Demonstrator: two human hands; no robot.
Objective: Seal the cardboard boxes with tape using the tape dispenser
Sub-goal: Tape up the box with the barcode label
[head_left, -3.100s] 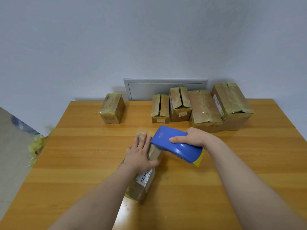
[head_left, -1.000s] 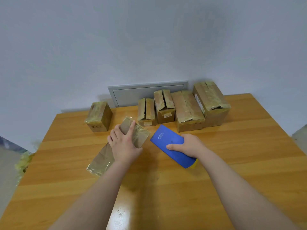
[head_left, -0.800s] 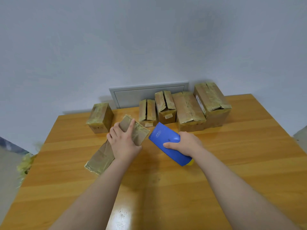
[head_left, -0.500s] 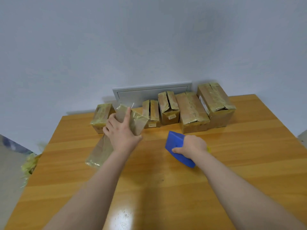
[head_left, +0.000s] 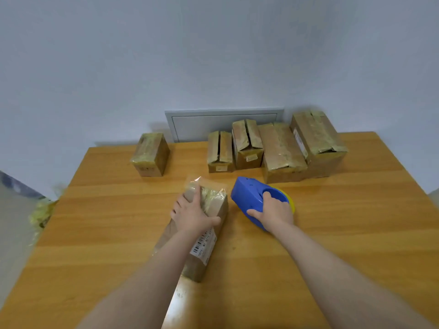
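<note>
Where my two bare forearms reach in from the bottom edge, the table point(head_left: 344, 233) runs beneath them in warm orange-brown wooden planks, glossy enough to throw a white glare point(head_left: 180, 293) between my arms. Just past that shine lies the long box point(head_left: 219, 208), flat on the table and pointing away from me at a slight slant, with a white barcode label point(head_left: 204, 245) on top. My left hand point(head_left: 192, 216) clasps its far half: the fingers point(head_left: 195, 198) lie spread over the top and down the left side, and the thumb presses against the right side. Crinkled clear tape point(head_left: 209, 194) bunches at the box's far end. Just beside it on the right, the blue tape dispenser point(head_left: 247, 198) lies on the table as far as I can tell, a yellow part point(head_left: 291, 201) showing behind it. My right hand point(head_left: 274, 211) grips it, fingers point(head_left: 267, 197) curled into its round opening and thumb along its near side. Beyond, bare planks stretch to the table's back edge. There a single box point(head_left: 150, 154) wrapped in yellowish tape stands alone at the left. At the right, four boxes point(head_left: 280, 150) stand shoulder to shoulder, the two left ones with a dark gap between their top flaps. Behind them a grey framed panel point(head_left: 224, 119) sits low in the pale blue-grey wall point(head_left: 213, 55). Off the table's left edge I see grey floor point(head_left: 14, 222) and a blurred yellow-green heap point(head_left: 41, 214) I cannot make out.
</note>
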